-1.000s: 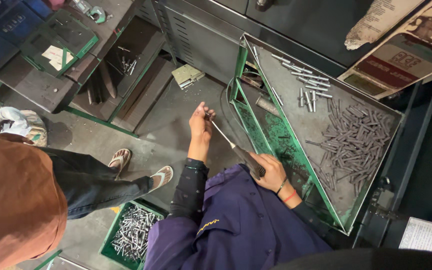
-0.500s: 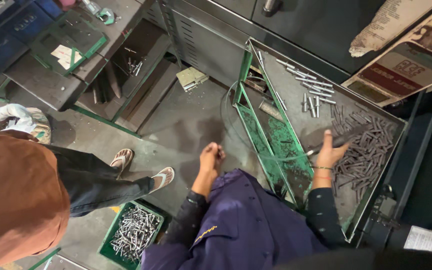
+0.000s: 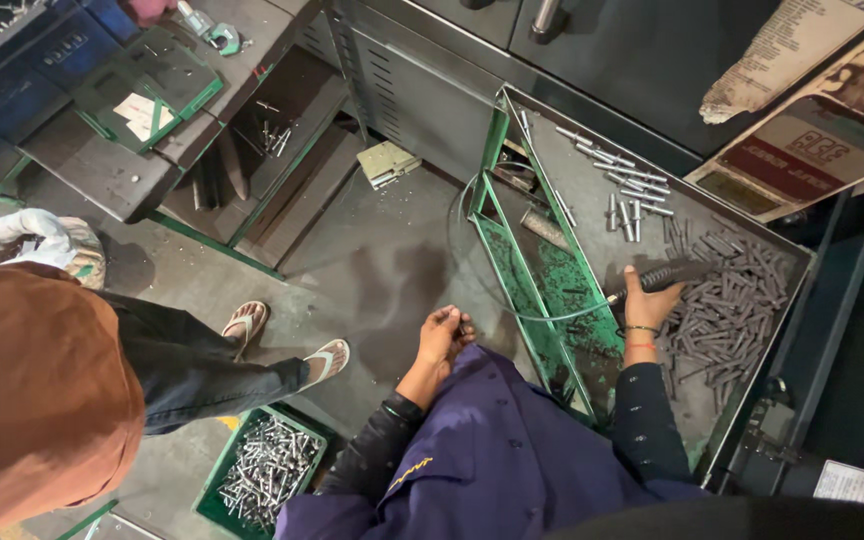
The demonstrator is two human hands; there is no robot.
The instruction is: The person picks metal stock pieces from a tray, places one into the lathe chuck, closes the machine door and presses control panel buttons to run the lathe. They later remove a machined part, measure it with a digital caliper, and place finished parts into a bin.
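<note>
Now the right hand (image 3: 649, 300) is closed around a black ridged tool handle (image 3: 674, 275) on the grey metal tray (image 3: 592, 245), its tip nearer the heap of dark metal pins (image 3: 727, 310) than half a second ago. The left hand (image 3: 442, 335) hangs over the bare concrete floor (image 3: 382, 270), fingers curled together as before; whether they hold anything is unclear. A green crate of bolts (image 3: 264, 470) sits near a seated person's sandalled feet (image 3: 287, 345), with open floor between them and the tray's green rim.
</note>
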